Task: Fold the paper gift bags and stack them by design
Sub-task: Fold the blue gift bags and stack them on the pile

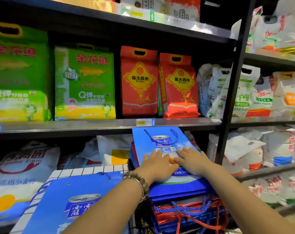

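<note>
A flattened blue paper gift bag point(160, 137) with a can print and blue cord handles lies on top of a stack of folded bags point(180, 196), blue ones above and red ones with red cords below. My left hand point(157, 166) and my right hand point(192, 160) lie side by side, palms down, fingers straight, pressing on that top bag. A second blue bag of the same design point(72, 203) lies flat at the lower left on a white tiled surface point(87, 170), under my left forearm.
Dark metal shelves point(92, 126) fill the view, carrying green and red rice bags above and white flour sacks point(21, 169) below. A black upright post point(231, 92) stands right of the stack, with more white sacks beyond it.
</note>
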Motion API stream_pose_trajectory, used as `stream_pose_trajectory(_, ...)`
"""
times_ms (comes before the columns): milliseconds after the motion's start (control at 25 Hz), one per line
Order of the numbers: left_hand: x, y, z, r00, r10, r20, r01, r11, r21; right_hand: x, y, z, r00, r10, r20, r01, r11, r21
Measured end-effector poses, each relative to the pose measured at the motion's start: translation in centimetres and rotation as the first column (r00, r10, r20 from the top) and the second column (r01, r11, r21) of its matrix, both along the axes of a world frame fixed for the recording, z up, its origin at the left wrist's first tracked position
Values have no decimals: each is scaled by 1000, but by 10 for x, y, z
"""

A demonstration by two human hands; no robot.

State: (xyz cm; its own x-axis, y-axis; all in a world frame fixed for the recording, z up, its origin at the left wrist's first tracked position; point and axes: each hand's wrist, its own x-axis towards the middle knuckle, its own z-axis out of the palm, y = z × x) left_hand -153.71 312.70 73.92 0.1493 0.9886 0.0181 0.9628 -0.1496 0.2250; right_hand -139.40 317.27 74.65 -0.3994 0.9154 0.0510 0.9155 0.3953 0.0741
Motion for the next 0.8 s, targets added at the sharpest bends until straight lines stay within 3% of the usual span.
stream_pose_trajectory(120, 2, 1, -27, 1000, 18, -24, -19, 997, -74, 4, 5, -29, 987, 27, 161, -11, 995, -101)
stream_pose_trajectory(600, -1, 0, -37, 1000, 22, 10, -22, 998, -63, 0, 17, -40, 964, 43, 263, -12, 993, -116)
stream_pose_trajectory(680, -4, -3, -31, 986, 7, 165, -10, 1000, 19, 1, 15, -36, 952, 55, 300, -25, 995, -100)
stream_pose_trajectory(800, -12, -24, -24, 855, -38, 518, -44, 989, 144, -4, 7, -26, 950, 18, 312, 1, 998, -60)
